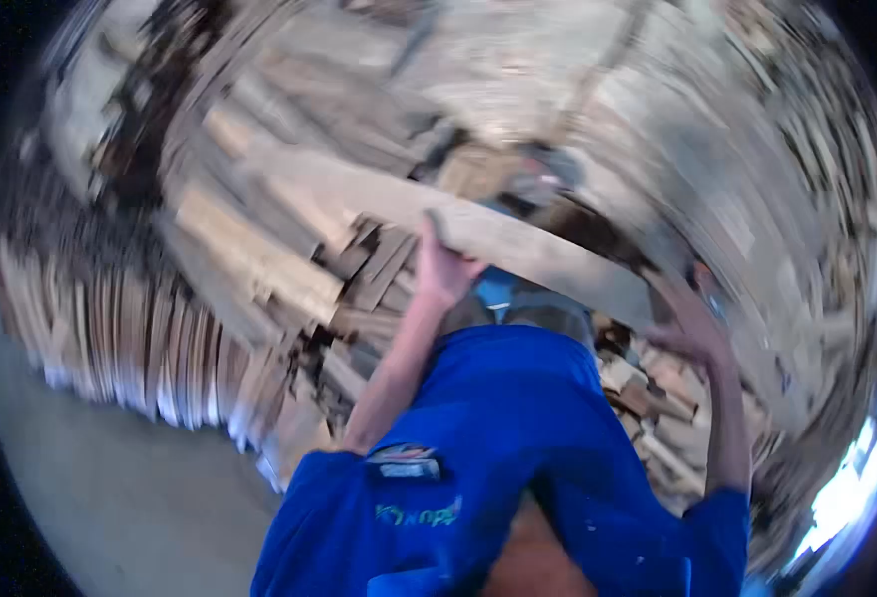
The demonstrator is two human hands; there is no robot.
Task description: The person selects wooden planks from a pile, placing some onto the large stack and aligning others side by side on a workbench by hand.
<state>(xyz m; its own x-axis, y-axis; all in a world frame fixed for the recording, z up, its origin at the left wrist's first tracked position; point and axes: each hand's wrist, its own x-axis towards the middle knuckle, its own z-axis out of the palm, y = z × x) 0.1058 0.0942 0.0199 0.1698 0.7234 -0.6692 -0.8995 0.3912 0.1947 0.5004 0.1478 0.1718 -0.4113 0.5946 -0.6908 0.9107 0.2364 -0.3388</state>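
A: Start with your hands. What's in them?

B: Your left hand grips a long pale board, thumb over the near edge. Your right hand grasps its right end; blur hides exactly how the fingers sit.

A: Why that wide spacing?

B: My judgement: one hand nearer the middle and one at the end share the load and check twisting. Whether the far-left end rests on anything, you cannot tell from here.

A: Board relative to your hands?

B: It slants from left of upper centre down to right of centre, passing just beyond your left hand and ending against your right. A long stretch juts past your left hand, unsupported by either palm.

A: Further out?

B: Your blue shirt fills lower centre. Loose boards lie left of centre, short offcuts below your right hand. Lower left, a row of stacked planks, packed side by side, probably to save room.
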